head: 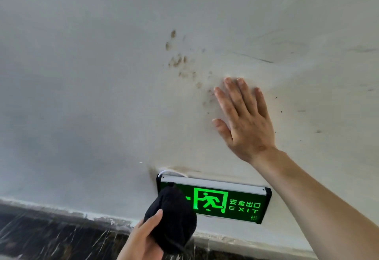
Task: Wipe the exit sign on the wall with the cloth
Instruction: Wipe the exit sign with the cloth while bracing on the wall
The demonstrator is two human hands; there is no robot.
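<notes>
A lit green exit sign (229,200) with a running figure and the word EXIT is fixed low on the white wall, just above the skirting. My left hand (141,241) grips a bunched black cloth (172,218), which covers the sign's left end. Whether the cloth touches the sign's face I cannot tell. My right hand (244,120) lies flat on the wall above the sign, fingers spread, holding nothing. A thin white cable (172,172) curls out at the sign's top left corner.
Brown smudges (178,60) and grey scuffs mark the white wall (82,75) above the sign. A dark marbled skirting (51,233) wrapped in clear film runs along the bottom, with rough plaster along its upper edge.
</notes>
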